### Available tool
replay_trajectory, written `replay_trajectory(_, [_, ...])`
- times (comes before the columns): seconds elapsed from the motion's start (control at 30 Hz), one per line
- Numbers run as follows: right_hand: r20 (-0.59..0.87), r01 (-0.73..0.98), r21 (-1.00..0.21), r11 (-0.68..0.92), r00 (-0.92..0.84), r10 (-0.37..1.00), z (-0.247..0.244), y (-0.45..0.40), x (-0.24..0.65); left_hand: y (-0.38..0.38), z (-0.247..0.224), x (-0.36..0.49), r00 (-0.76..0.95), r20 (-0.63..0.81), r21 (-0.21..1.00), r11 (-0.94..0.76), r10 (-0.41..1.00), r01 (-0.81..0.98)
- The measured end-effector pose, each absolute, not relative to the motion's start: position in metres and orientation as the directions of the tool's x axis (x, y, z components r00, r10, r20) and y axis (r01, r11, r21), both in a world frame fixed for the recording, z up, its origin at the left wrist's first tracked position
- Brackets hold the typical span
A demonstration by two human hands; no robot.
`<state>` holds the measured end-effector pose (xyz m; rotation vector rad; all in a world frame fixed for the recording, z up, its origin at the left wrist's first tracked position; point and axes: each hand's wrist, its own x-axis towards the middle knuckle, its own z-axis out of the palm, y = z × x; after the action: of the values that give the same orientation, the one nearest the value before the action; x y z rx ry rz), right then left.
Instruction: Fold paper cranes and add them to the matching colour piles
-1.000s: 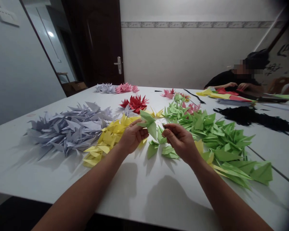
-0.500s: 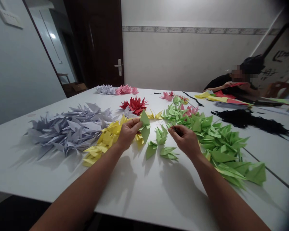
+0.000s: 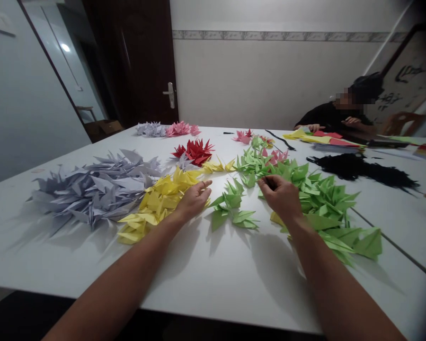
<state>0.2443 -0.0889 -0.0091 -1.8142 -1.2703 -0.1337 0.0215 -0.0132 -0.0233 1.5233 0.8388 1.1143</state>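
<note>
My left hand (image 3: 195, 200) is empty, its fingers stretched out beside the heap of yellow origami cranes (image 3: 163, 196). Right of its fingertips, a few green origami cranes (image 3: 230, 206) sit in a small cluster on the white table (image 3: 213, 274). My right hand (image 3: 279, 195) is closed in a pinch at the left edge of a large heap of green origami cranes (image 3: 323, 199). Something dark shows inside its curled fingers, too hidden to name.
Grey-lilac cranes (image 3: 95, 189) spread on the left, with red cranes (image 3: 195, 152) behind. Pink cranes (image 3: 181, 128) lie at the far edge. Black strands (image 3: 362, 170) and coloured paper sheets (image 3: 323, 138) are on the right, near a person in black (image 3: 319, 116).
My left hand has let go of a green crane, which now sits in the small cluster, and its fingers have straightened. The person opposite has lowered the red paper.
</note>
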Motion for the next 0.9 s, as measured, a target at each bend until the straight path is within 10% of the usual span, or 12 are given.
replay_trajectory(0.43, [0.247, 0.807, -0.276, -0.522, 0.584, 0.773, -0.002, -0.098, 0.286, -0.015, -0.014, 0.018, 0.285, 0.566, 0.766, -0.622, 0.773, 0.166])
replay_trajectory(0.77, [0.419, 0.813, -0.346, -0.468, 0.581, 0.698, -0.022, -0.085, 0.279, -0.031, -0.012, 0.023, 0.403, 0.547, 0.810, -0.585, 0.734, -0.033])
replay_trajectory(0.9, [0.684, 0.899, -0.412, -0.152, 0.415, 0.600, -0.017, -0.088, 0.263, -0.033, -0.013, 0.026, 0.349, 0.502, 0.862, -0.493, 0.792, -0.119])
